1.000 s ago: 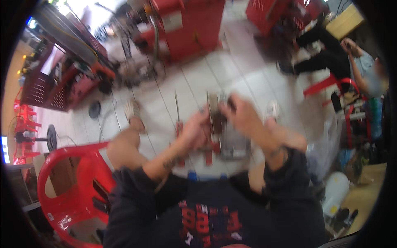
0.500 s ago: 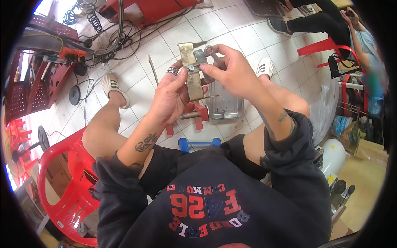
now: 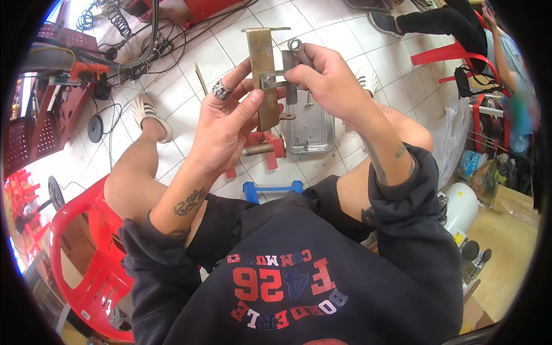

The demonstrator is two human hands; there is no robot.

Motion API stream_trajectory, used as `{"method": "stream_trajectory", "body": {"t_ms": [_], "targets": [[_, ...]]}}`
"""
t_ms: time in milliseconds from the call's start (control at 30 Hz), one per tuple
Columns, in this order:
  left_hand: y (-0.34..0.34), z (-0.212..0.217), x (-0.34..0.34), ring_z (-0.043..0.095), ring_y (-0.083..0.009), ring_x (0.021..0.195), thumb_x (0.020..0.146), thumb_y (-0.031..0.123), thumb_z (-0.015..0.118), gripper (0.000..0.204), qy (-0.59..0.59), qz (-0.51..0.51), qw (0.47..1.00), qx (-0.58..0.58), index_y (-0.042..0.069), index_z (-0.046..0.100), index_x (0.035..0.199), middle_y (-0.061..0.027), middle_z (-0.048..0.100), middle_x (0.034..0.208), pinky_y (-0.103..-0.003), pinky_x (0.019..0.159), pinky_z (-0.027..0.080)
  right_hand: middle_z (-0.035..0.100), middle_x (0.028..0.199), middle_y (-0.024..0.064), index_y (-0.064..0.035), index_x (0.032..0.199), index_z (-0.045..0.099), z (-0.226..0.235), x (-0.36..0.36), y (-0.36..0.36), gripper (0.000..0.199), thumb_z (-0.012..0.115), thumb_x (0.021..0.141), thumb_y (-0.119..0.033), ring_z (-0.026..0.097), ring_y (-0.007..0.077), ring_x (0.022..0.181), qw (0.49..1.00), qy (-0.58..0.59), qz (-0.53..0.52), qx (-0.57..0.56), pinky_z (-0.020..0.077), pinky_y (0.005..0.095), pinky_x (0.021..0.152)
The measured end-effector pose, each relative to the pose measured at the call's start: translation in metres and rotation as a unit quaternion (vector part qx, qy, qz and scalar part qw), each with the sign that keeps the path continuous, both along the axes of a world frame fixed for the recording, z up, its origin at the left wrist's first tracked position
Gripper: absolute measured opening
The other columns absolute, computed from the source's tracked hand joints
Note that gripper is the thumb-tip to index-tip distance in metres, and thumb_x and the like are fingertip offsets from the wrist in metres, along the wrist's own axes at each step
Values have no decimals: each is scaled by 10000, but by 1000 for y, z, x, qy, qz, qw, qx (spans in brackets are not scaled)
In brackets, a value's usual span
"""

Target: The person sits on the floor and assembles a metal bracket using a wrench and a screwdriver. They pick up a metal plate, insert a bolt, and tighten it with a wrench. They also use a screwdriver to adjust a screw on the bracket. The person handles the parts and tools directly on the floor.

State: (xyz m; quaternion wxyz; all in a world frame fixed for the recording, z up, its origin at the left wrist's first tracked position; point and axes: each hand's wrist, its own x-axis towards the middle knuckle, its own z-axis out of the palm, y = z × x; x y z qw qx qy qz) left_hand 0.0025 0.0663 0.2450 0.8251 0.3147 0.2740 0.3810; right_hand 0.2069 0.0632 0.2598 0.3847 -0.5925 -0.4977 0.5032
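While both hands [image 3: 276, 98] grip it — brass plate [image 3: 263, 69] between.

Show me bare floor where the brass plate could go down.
Bare white tile lies between the sandalled foot and the red clamp, and above the left hand near the brass plate. Crowded: the cables top left, and around the metal tray.

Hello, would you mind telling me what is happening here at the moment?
A person seated on a red plastic chair holds a flat brass-coloured metal bar upright in the left hand, which wears a ring. The right hand grips a wrench against a grey metal fitting on that bar. Below the hands, on the white tiled floor, lie a metal tray, a red clamp-like part and a blue part.
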Motion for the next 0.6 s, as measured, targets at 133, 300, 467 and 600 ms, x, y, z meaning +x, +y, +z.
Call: {"method": "stream_trajectory", "body": {"t_ms": [133, 300, 467, 600], "targets": [[-3, 6, -4, 682, -204, 1035, 931, 109, 701, 537, 28, -11, 1000, 5, -9, 488, 1410, -153, 673, 1173, -322, 703, 636, 576, 787, -1, 3, 977, 622, 7, -1, -3, 201, 600, 897, -180, 484, 66, 696, 998, 27, 36, -31, 389, 250, 626], [-6, 3, -9, 699, -178, 962, 895, 100, 745, 498, 24, -9, 1000, -4, -26, 559, 1340, -179, 710, 1101, -295, 666, 620, 508, 742, -68, -93, 1021, 612, 7, -7, -5, 130, 572, 913, -154, 393, -4, 600, 993, 76, 37, -80, 288, 182, 503], [-10, 7, -7, 698, -152, 917, 890, 79, 746, 482, 35, 23, 999, -8, -34, 572, 1325, -175, 720, 1072, -267, 649, 604, 505, 742, -59, -66, 1135, 574, 3, -12, -5, 233, 555, 927, -170, 391, 2, 594, 996, 56, 39, -50, 281, 186, 495], [-8, 11, -8, 700, -150, 907, 901, 79, 735, 475, 17, 16, 1000, -18, -39, 566, 1329, -171, 719, 1076, -269, 672, 605, 552, 762, 2, 1, 1141, 570, 5, -11, -6, 321, 615, 921, -228, 477, 64, 706, 997, 70, 8, -7, 397, 239, 633]]}}
